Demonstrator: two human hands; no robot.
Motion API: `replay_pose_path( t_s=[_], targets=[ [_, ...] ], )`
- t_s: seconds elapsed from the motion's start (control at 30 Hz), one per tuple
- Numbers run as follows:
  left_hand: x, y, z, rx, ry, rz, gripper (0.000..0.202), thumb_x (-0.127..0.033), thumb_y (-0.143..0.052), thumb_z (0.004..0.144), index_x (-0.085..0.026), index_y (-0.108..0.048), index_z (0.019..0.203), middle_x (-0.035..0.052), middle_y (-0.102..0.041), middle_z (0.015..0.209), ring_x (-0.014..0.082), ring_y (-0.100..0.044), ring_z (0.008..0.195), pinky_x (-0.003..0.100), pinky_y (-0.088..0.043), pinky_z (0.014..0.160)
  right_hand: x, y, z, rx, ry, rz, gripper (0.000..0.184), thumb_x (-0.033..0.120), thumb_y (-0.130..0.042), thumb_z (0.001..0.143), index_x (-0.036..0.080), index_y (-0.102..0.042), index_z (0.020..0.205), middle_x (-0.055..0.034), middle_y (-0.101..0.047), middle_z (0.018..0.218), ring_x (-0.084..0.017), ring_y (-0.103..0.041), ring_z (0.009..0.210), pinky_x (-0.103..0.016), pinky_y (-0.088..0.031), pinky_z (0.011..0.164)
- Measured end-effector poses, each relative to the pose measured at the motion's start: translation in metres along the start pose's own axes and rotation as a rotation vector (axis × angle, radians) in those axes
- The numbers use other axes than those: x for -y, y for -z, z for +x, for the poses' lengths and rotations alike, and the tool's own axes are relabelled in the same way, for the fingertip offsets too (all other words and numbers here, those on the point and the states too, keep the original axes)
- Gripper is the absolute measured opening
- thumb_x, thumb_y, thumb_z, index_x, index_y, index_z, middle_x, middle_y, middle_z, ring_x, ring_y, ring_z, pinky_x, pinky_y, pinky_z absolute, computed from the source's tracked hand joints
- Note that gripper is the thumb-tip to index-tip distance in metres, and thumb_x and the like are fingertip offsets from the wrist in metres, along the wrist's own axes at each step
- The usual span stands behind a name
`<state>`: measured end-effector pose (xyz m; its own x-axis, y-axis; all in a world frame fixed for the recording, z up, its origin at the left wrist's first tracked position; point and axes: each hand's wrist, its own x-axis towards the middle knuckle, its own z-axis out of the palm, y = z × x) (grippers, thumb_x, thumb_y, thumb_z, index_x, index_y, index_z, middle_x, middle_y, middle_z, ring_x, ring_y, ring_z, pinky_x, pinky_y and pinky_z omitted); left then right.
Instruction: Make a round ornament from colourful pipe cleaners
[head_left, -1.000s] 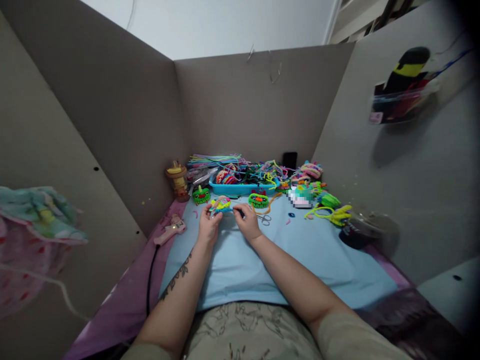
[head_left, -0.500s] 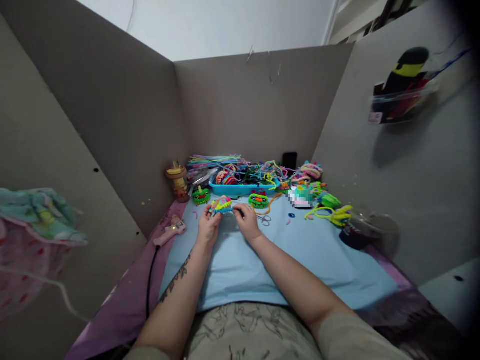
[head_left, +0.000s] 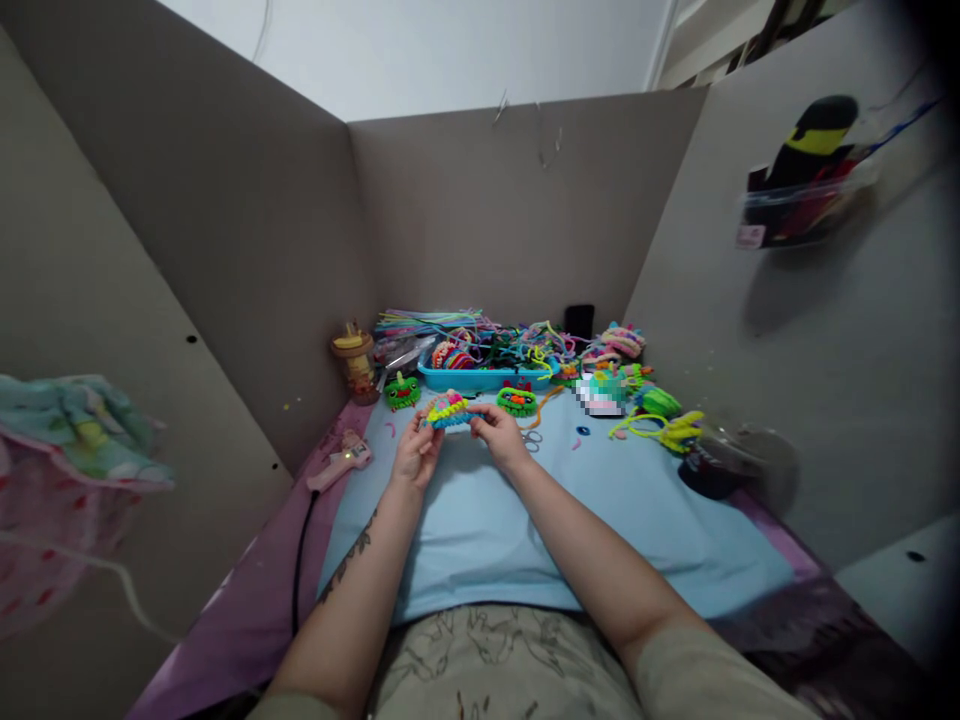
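Note:
A small fuzzy pipe-cleaner figure, yellow and pink above with a blue lower edge, is held up over the blue cloth. My left hand is closed on its left side, thumb in front. At its right end, my right hand pinches the blue part between thumb and fingers. Just beyond my right hand lie scissors, partly hidden by it. A green pipe-cleaner face with an orange strand lies behind them, and another green figure sits at the back left.
A blue tray heaped with colourful pipe cleaners stands along the back. On the left are a pink glue gun with a black cord and a brown-lidded cup. Yellow-green bundles and a dark container lie to the right.
My right hand has shifted slightly right and its fingers have moved along the blue edge, so more of that edge shows. My left hand has stayed almost in place on the figure.

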<state>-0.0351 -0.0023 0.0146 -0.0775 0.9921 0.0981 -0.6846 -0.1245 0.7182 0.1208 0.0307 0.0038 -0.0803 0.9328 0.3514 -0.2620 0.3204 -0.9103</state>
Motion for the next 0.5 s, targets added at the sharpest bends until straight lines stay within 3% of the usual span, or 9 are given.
replay_pose_path(
  t_s=[0.3,0.5],
  targets=[
    [-0.0025,0.002,-0.0015,0.067,0.06,-0.049,0.046,-0.014,-0.074,0.061,-0.019,-0.06,0.104,0.005,-0.061,0.114,0.0123,-0.06,0.09,0.023,-0.049,0.082,0.0039,-0.0004,-0.0008,-0.026,-0.107,0.199,0.032,0.041,-0.077,0.06,0.02,-0.061,0.078,0.0043,-0.058,0.061,-0.009,-0.053,0.054,-0.021,-0.044,0.051],
    [-0.0031,0.0042,-0.0012,0.167,0.101,-0.107,0.051,-0.009,-0.069,0.066,-0.015,-0.057,0.114,0.0081,-0.058,0.122,0.0137,-0.06,0.097,0.021,-0.048,0.086,0.0089,-0.0016,-0.0013,-0.024,-0.237,0.436,0.034,0.038,-0.084,0.054,0.021,-0.062,0.074,0.0043,-0.062,0.07,-0.01,-0.058,0.065,-0.024,-0.052,0.066]
  ],
)
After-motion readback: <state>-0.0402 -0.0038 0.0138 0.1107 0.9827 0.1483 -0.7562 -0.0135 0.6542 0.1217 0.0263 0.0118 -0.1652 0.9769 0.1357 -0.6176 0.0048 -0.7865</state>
